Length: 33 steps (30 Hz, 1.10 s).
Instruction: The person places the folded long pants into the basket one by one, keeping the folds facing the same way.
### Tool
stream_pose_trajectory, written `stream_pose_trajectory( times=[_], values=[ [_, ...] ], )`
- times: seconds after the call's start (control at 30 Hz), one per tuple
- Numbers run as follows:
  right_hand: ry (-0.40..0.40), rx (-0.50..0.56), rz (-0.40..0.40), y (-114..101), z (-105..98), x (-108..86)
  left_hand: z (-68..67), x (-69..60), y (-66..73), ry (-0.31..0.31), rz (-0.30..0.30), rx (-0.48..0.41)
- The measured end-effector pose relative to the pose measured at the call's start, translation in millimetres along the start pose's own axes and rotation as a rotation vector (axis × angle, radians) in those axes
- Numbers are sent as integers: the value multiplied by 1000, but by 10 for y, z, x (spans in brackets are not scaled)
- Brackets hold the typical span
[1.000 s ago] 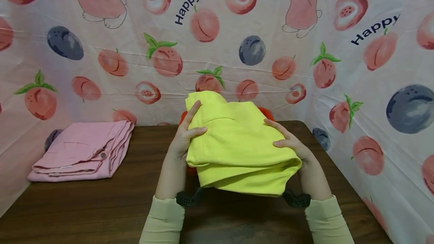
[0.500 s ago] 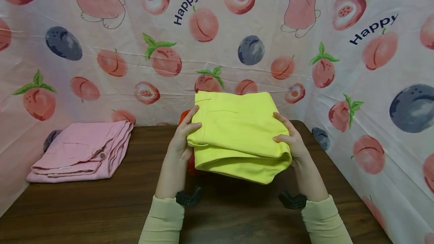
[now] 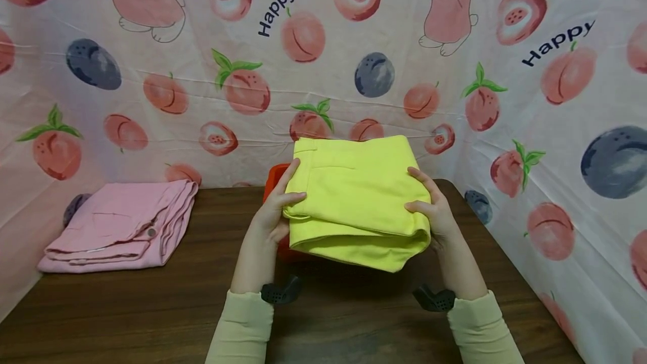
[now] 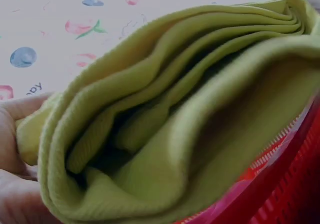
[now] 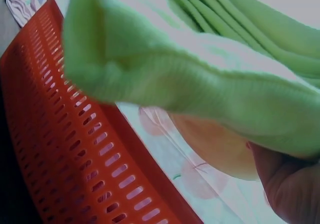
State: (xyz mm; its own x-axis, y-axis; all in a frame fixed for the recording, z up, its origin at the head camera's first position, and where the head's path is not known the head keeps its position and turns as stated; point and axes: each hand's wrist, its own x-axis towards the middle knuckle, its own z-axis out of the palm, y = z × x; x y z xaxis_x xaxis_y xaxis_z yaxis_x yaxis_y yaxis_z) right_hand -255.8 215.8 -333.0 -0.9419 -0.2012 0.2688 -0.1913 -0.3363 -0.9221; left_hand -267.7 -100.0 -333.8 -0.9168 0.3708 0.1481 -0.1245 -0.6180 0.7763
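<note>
A folded yellow garment (image 3: 359, 190) is held up off the table between both hands, its folded layers hanging at the lower edge. My left hand (image 3: 270, 212) grips its left side, thumb on the front face. On the right side my right hand (image 3: 437, 212) pinches it, with thumb and a finger on the front. Behind the cloth stands a red slotted basket (image 3: 275, 176), mostly hidden in the head view. The left wrist view shows the cloth's stacked layers (image 4: 175, 108) over the basket's rim; in the right wrist view the basket (image 5: 75, 149) is beside the cloth.
A folded pink garment (image 3: 121, 223) with a button lies at the left of the dark wooden table (image 3: 151, 313). Fruit-printed fabric (image 3: 323, 72) hangs behind the table and along both sides. Something pink shows through the basket's slots in the right wrist view.
Over the past second the yellow garment has risen and levelled, its lower edge now higher. The right hand moved slightly left and up with it. More of the red basket's left end shows.
</note>
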Motion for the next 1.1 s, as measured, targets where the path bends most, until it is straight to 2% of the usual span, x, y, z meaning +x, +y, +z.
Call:
stream_pose_trajectory(
  times=[0.2,0.4,0.57,0.67,0.77,0.9,1.0,1.1],
  values=[
    [-8,-119,12,-6,8,34,-22,-35,50,-1,15,91],
    [-49,-239,19,-35,-23,103,1,-64,94,15,31,173],
    [-109,-270,-15,-2,-77,177,-2,-89,114,12,31,235],
    [-148,-271,-28,44,-118,204,-21,-96,117,34,24,283],
    [-174,-251,-26,88,-155,217,-33,-87,107,68,17,322],
    [-199,-121,10,122,-166,216,-53,-55,78,127,13,333],
    [-202,4,48,138,-142,215,-71,-30,52,194,12,332],
    [-182,54,72,157,-105,218,-93,-9,30,250,9,346]
  ],
)
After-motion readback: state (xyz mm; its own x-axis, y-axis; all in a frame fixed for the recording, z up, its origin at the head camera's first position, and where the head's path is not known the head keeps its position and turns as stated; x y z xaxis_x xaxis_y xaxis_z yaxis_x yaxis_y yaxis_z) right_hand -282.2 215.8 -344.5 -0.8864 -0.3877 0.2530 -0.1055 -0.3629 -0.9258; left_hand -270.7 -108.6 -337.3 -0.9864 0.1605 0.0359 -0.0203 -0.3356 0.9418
